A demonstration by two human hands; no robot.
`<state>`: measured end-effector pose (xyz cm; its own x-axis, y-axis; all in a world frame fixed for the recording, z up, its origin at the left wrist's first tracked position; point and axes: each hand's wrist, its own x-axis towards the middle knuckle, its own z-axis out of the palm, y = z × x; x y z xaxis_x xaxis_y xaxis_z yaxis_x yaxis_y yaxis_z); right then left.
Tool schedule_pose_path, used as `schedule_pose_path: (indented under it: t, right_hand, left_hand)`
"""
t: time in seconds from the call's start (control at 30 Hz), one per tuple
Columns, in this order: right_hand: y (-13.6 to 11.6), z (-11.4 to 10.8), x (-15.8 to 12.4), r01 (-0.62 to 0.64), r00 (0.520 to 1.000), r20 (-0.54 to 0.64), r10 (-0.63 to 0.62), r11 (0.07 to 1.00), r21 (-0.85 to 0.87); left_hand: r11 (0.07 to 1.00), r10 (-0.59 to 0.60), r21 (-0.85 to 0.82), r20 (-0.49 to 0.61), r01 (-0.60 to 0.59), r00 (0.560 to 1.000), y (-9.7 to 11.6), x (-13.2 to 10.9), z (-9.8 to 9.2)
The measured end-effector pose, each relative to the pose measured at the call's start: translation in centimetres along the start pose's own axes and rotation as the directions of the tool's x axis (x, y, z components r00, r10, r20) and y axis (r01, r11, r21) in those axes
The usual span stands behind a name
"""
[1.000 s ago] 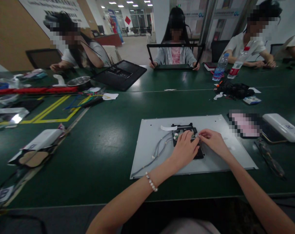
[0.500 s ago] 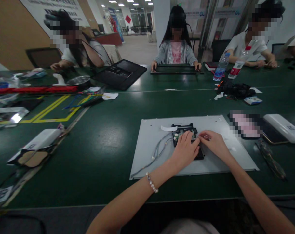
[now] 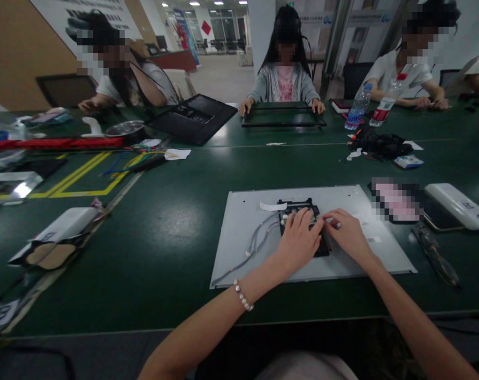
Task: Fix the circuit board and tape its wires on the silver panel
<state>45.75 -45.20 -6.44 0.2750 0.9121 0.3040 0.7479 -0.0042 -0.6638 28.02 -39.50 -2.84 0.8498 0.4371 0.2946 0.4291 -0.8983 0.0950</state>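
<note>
Left hand (image 3: 300,240) lies over black frame (image 3: 323,249), right hand (image 3: 347,232) at its edge; both hands' grip indeterminable.

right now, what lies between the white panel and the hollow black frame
In the head view, a small white scrap lies on the green table between the white panel and the black frame.

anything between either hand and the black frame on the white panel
Nothing visible: the left hand lies over the black frame, and the right hand is at its right edge. The white strip sits at the far-left corner, out of their way.
</note>
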Motion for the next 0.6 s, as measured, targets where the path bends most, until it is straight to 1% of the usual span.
schedule_pose_path:
  t: [0.1, 0.2, 0.27, 0.37, 0.47, 0.53, 0.6]
  right_hand:
    - [-0.3, -0.5, -0.1, -0.021, 0.999, -0.035, 0.022, 0.999, 0.028]
    - [-0.2, -1.3, -0.3, -0.048, 0.996, -0.071, 0.050, 0.998, 0.030]
    - [0.4, -1.9, -0.4, -0.068, 0.991, -0.114, 0.070, 0.997, 0.022]
    - [1.8, -2.8, -0.7, -0.103, 0.973, -0.207, 0.101, 0.995, 0.002]
    - [2.5, -3.3, -1.2, -0.103, 0.957, -0.271, 0.101, 0.995, 0.010]
    - [2.3, -3.2, -1.6, -0.059, 0.969, -0.240, 0.066, 0.998, 0.037]
    - [1.6, -2.7, -1.8, 0.012, 0.986, -0.167, -0.005, 0.999, 0.044]
  left_hand:
    - [0.998, -0.069, -0.013, -0.030, 0.068, 0.997, -1.2, -0.1, -1.4]
    - [0.977, -0.213, -0.016, -0.054, 0.212, 0.976, -3.3, -0.6, -2.5]
    - [0.955, -0.296, -0.017, -0.033, 0.296, 0.955, -4.7, -1.2, -2.7]
    - [0.938, -0.345, -0.021, 0.049, 0.346, 0.937, -5.9, -2.0, -2.2]
    - [0.932, -0.351, -0.039, 0.132, 0.359, 0.927, -6.0, -2.4, -1.4]
    - [0.931, -0.350, -0.050, 0.164, 0.362, 0.922, -5.8, -2.4, -0.9]
    - [0.933, -0.346, -0.043, 0.172, 0.358, 0.922, -5.6, -2.3, -0.6]
